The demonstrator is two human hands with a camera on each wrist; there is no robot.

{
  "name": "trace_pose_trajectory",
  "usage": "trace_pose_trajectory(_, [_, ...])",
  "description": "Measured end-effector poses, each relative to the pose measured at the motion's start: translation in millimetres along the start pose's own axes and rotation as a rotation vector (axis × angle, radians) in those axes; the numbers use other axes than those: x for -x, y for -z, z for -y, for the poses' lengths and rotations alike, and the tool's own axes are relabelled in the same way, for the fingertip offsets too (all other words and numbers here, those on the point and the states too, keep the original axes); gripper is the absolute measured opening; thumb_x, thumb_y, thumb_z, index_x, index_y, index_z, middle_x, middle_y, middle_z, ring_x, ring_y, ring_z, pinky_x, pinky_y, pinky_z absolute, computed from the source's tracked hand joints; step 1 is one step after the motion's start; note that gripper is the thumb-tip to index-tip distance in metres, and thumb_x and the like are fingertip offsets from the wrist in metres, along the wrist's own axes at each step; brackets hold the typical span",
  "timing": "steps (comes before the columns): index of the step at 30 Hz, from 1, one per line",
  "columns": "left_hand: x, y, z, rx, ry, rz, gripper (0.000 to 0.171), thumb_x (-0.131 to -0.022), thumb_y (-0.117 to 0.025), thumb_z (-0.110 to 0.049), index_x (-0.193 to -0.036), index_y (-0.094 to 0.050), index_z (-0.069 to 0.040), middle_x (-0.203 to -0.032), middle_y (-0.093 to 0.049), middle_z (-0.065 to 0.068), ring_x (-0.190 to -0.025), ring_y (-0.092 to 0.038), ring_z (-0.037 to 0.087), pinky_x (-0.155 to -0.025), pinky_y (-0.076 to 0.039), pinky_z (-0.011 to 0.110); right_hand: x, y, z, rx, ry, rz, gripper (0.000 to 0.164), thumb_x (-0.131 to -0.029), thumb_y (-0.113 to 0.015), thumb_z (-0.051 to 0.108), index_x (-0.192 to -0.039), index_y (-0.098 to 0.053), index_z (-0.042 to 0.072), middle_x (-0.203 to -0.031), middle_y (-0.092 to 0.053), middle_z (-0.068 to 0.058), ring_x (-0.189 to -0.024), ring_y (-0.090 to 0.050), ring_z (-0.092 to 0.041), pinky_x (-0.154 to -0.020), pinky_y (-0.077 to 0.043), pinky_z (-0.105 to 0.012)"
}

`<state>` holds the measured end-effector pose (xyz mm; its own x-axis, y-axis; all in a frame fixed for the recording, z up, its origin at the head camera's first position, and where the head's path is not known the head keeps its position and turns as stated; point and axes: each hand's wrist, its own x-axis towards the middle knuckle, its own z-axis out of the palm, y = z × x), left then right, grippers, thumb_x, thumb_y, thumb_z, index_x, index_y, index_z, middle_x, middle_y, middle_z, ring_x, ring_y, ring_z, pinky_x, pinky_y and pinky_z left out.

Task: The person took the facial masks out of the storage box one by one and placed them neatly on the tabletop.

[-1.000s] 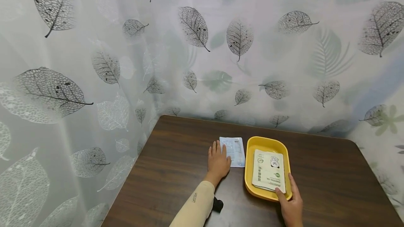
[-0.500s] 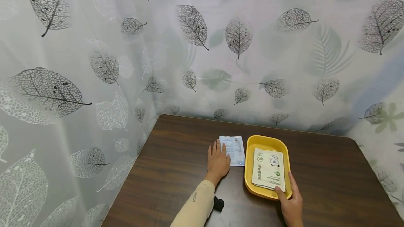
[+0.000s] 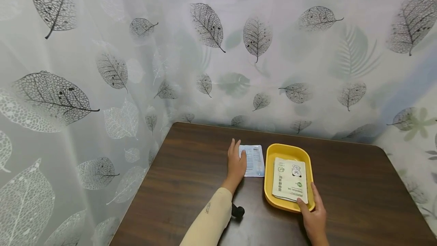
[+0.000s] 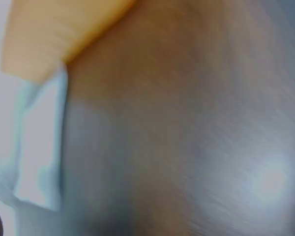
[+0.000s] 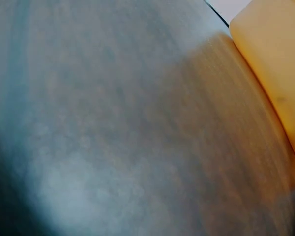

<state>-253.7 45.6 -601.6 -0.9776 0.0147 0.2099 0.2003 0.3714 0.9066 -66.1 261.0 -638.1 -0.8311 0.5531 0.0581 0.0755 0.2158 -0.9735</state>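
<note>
In the head view my left hand (image 3: 236, 165) is at the left edge of a pale blue flat packet (image 3: 254, 160) with small print and a barcode. Its fingers are extended, and the hand is turned partly on its side. To the right of the packet stands a yellow plastic tray (image 3: 269, 191). A stack of cream packets (image 3: 290, 179), printed with a panda and "ESSENTIAL OIL", lies inside the tray. My right hand (image 3: 315, 217) grips the tray's near right corner, thumb over the rim. The left wrist view is blurred, with the pale packet (image 4: 39, 147) at its left side.
Everything rests on a dark wooden table (image 3: 184, 170). Behind and to the left hangs a leaf-patterned curtain (image 3: 218, 63). A black wrist device (image 3: 238, 211) shows beside the left sleeve (image 3: 211, 215). The tray's yellow side (image 5: 275, 64) shows in the right wrist view.
My left hand lay flat on the packet's left edge; it has now rolled partly onto its side and its fingers reach slightly farther forward. The right hand keeps its hold on the tray.
</note>
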Motion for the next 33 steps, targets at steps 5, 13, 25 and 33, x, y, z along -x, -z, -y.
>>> trace_pose_trajectory(5, [-8.2, -1.3, -46.3, 0.204, -0.009, 0.037, 0.052, -0.105, -0.047, -0.025, -0.157, -0.039, -0.025, -0.170, -0.024, 0.002, -0.156, -0.026, 0.029, -0.123, -0.028, 0.057, -0.1, 0.2, -0.2, -0.007, 0.003, -0.009, 0.076, -0.095, -0.069, 0.004, -0.160, -0.035, 0.022, -0.164, -0.037, -0.009, -0.132, -0.041, 0.010, -0.094, -0.036, 0.003])
trace_pose_trajectory(13, [2.1, -16.6, -103.7, 0.331, -0.090, 0.174, 0.057, -0.105, -0.047, -0.027, -0.159, -0.031, -0.031, -0.169, -0.025, -0.006, -0.156, -0.028, 0.018, -0.126, -0.027, 0.049, -0.5, -0.3, 1.2, -0.010, 0.017, -0.006, 0.076, -0.095, -0.068, 0.003, -0.161, -0.035, 0.020, -0.164, -0.036, -0.008, -0.133, -0.040, 0.010, -0.095, -0.035, 0.003])
trace_pose_trajectory(25, [42.5, -65.0, -104.1, 0.326, 0.090, 0.303, 0.058, -0.102, -0.054, -0.034, -0.155, -0.032, -0.043, -0.162, -0.035, -0.012, -0.150, -0.036, 0.011, -0.124, -0.031, 0.046, -0.1, -1.6, 0.1, 0.038, 0.023, -0.008, 0.074, -0.096, -0.068, 0.007, -0.160, -0.035, 0.023, -0.163, -0.039, -0.006, -0.129, -0.040, 0.014, -0.095, -0.034, 0.003])
trace_pose_trajectory(33, [51.7, -86.0, -88.1, 0.163, 0.215, 0.368, 0.061, -0.098, -0.061, -0.035, -0.155, -0.040, -0.030, -0.163, -0.036, -0.003, -0.150, -0.036, 0.019, -0.122, -0.034, 0.047, 1.3, 0.0, 1.9, 0.076, 0.004, 0.000, 0.074, -0.096, -0.068, 0.010, -0.161, -0.034, 0.024, -0.163, -0.037, -0.013, -0.129, -0.039, 0.014, -0.094, -0.033, 0.004])
